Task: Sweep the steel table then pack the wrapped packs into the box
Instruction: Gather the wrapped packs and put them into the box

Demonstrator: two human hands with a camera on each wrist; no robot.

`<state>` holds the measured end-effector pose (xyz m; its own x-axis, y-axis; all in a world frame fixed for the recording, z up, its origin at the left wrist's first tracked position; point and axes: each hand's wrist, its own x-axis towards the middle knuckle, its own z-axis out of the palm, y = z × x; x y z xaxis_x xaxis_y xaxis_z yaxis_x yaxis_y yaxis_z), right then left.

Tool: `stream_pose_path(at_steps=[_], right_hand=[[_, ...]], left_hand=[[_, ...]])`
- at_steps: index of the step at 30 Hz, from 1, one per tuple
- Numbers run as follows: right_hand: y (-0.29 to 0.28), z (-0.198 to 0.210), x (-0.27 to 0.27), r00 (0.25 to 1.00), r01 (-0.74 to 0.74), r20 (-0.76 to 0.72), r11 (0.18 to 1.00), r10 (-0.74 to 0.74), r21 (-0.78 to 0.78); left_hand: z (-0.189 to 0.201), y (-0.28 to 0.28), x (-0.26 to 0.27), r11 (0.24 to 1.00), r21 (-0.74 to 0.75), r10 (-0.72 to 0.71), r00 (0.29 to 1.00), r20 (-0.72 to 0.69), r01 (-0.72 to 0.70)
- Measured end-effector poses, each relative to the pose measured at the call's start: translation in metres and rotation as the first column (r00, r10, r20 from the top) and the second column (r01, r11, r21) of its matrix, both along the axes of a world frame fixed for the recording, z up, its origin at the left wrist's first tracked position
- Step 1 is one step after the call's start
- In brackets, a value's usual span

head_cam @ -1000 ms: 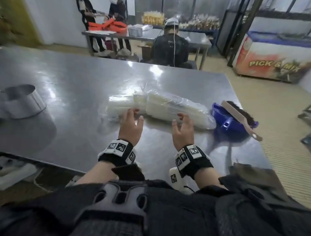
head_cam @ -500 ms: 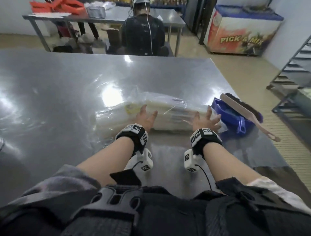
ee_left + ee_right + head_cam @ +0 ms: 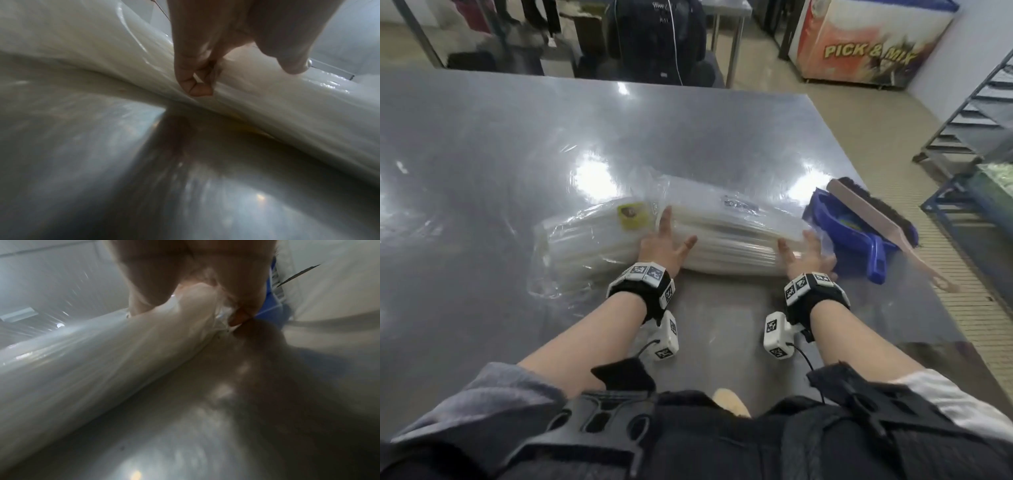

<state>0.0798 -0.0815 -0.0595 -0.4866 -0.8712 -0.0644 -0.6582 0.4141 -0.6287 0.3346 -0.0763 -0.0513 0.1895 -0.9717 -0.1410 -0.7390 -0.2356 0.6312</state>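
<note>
Two wrapped packs of white sheets in clear film lie mid-table: one with a yellow label [image 3: 589, 240], and a second wrapped pack [image 3: 729, 240] overlapping its right part. My left hand [image 3: 666, 241] grips the second pack's left end. A curled finger [image 3: 194, 82] digs into that edge, with the thumb [image 3: 287, 60] on top. My right hand [image 3: 806, 255] holds the same pack's right end [image 3: 185, 311], thumb over it and fingertips [image 3: 239, 318] round its corner. No box is in view.
A blue dustpan [image 3: 859, 236] with a brush [image 3: 873, 212] across it sits right beside my right hand, near the steel table's [image 3: 482, 171] right edge. A seated person [image 3: 657, 34] is beyond the far edge. A freezer [image 3: 866, 44] and racks [image 3: 976, 113] stand to the right.
Both hands have reached forward from above the bare steel onto the pack and closed on its two ends. My head has come closer, so the view looks more steeply down.
</note>
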Motion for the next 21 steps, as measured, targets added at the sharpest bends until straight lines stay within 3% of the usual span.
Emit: stream_pose_path(at_steps=[3,9,15,21], right_hand=[[0.017,-0.004,0.002,1.0,-0.024,-0.005,0.999,0.024,-0.038],[0.058,-0.004,0.011,0.99,0.045,0.128,0.997,-0.052,0.063],[0.11,-0.002,0.033,0.989,0.072,0.127,0.995,-0.081,0.071],[0.157,0.002,0.032,0.989,-0.026,0.149,0.993,0.008,0.119]], left_hand=[[-0.006,0.022,0.003,0.999,-0.037,-0.017,0.997,-0.075,0.014],[-0.019,0.065,0.015,0.999,0.011,0.039,0.977,-0.209,-0.038],[-0.033,0.097,0.038,0.998,-0.036,0.037,0.98,-0.197,-0.045],[-0.036,0.15,0.045,0.996,-0.024,0.077,0.979,-0.189,-0.083]])
